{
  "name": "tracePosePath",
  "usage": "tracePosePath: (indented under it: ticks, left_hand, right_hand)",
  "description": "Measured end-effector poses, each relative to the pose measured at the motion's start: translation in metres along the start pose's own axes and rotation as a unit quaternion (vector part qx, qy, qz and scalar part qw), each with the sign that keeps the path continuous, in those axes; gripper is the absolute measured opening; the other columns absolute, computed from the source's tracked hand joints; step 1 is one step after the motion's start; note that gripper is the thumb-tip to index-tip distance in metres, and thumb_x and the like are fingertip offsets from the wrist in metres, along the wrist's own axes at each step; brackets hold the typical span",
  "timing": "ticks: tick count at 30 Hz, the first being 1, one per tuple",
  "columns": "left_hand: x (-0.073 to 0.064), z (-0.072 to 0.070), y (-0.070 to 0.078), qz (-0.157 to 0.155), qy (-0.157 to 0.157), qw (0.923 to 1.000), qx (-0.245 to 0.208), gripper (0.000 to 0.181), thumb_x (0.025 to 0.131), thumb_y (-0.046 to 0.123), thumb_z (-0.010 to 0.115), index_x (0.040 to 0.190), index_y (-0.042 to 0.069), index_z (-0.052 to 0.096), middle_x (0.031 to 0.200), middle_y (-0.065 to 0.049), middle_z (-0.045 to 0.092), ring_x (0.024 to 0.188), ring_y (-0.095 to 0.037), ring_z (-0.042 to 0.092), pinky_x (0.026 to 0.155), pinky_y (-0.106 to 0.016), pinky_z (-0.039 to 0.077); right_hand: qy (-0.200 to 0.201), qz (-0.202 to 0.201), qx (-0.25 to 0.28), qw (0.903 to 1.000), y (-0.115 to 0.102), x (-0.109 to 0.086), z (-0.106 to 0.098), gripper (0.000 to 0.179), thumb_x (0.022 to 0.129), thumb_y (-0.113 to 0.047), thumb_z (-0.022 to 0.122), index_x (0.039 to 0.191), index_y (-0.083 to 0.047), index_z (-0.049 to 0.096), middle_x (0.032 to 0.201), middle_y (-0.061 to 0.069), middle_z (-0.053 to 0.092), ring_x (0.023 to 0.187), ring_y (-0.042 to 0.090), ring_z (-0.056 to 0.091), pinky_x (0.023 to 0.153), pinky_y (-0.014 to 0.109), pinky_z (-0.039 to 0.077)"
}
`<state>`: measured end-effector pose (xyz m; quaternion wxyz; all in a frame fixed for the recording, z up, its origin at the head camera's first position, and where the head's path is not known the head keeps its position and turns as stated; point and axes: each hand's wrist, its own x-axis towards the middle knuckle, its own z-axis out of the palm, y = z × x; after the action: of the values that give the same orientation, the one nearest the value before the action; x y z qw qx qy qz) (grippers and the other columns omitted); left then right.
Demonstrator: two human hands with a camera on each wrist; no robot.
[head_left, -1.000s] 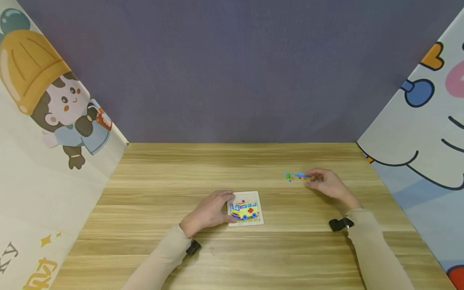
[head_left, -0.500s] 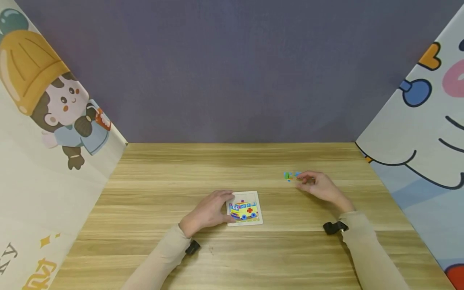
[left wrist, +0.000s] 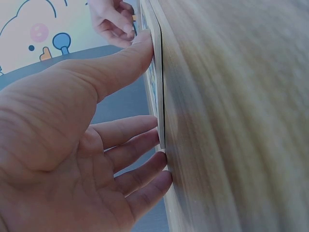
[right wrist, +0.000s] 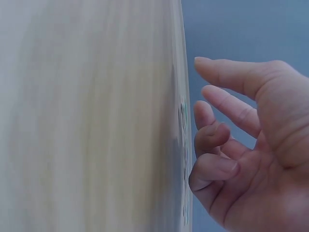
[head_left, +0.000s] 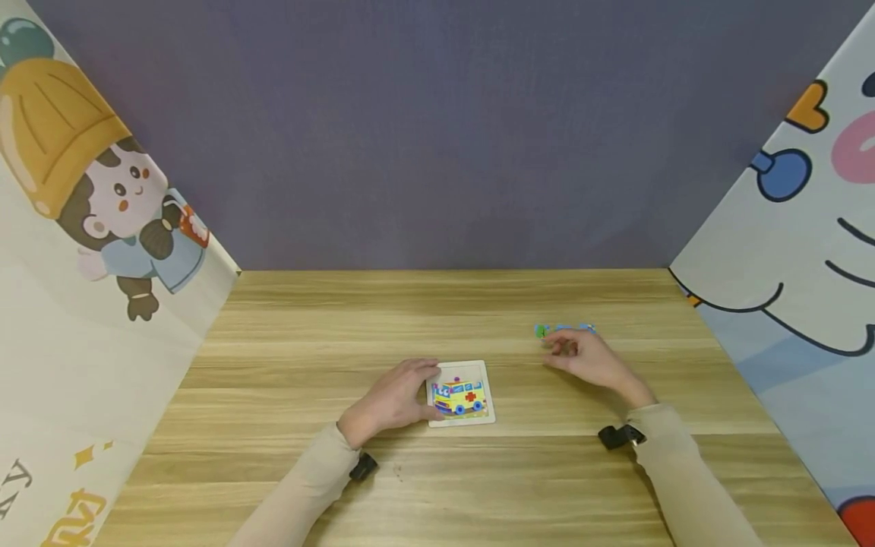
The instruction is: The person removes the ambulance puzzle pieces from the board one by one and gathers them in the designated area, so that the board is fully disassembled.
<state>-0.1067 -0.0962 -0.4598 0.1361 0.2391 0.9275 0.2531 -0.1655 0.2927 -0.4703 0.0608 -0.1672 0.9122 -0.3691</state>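
A square puzzle board (head_left: 472,371) with a white frame and a yellow ambulance picture lies on the wooden table. My left hand (head_left: 391,399) holds it by its left side, thumb at the near part and fingers at the far left corner. In the left wrist view the thumb (left wrist: 130,58) rests against the edge of the board (left wrist: 160,92). My right hand (head_left: 586,358) hovers beside a row of small puzzle pieces, one green (head_left: 541,331) and others blue (head_left: 589,327). Its thumb and forefinger are apart with nothing between them. The hand partly hides the row.
The wood-grain table (head_left: 328,311) ends at a dark grey-blue panel (head_left: 437,152) at the back. Cartoon-printed panels stand at the left (head_left: 61,319) and right (head_left: 752,251). Each wrist carries a small black camera, such as the right one (head_left: 618,437).
My right hand has moved left and slightly nearer along the row of pieces, uncovering blue pieces on its right. The left hand and the puzzle board have stayed put.
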Motion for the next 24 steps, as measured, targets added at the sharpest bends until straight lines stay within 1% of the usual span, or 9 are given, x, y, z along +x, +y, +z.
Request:
tracePosePath:
  ticks: [5,11,16,24]
  left_hand:
    - [0.000,0.000,0.001,-0.001,0.000,1.0000,-0.002,0.080,0.088,0.037,0.089,0.151,0.001,0.057,0.166,-0.013,0.048,0.156,-0.040,0.041,0.129,-0.058,0.034]
    - [0.000,-0.001,0.001,0.003,0.000,1.0000,-0.006,0.081,0.088,0.037,0.088,0.153,0.001,0.055,0.166,-0.014,0.048,0.156,-0.040,0.040,0.130,-0.059,0.033]
    - [0.000,0.000,0.000,0.004,0.003,1.0000,-0.007,0.082,0.088,0.036,0.089,0.153,0.000,0.054,0.165,-0.014,0.048,0.155,-0.040,0.041,0.129,-0.059,0.033]
    - [0.000,-0.001,0.000,0.006,0.003,1.0000,-0.005,0.082,0.088,0.037,0.089,0.153,0.000,0.054,0.165,-0.015,0.048,0.155,-0.040,0.041,0.129,-0.058,0.034]
  right_hand:
    - [-0.013,-0.015,0.008,0.9998,-0.006,0.002,0.007,0.036,0.095,-0.017,0.082,0.126,-0.002,0.074,0.102,0.006,0.072,0.072,0.011,0.053,0.061,0.023,0.046]
    - [-0.025,-0.017,0.004,0.9995,-0.016,0.005,0.017,0.036,0.095,-0.022,0.082,0.126,-0.006,0.075,0.101,0.002,0.072,0.073,0.010,0.053,0.062,0.023,0.045]
    - [-0.050,-0.021,0.026,0.9982,-0.029,0.008,0.025,0.036,0.094,-0.020,0.083,0.126,-0.007,0.075,0.101,0.001,0.072,0.073,0.012,0.055,0.063,0.023,0.047]
    - [-0.072,-0.022,0.035,0.9966,-0.043,0.011,0.040,0.034,0.094,-0.021,0.083,0.125,-0.009,0.075,0.101,-0.001,0.072,0.070,0.011,0.055,0.060,0.022,0.047]
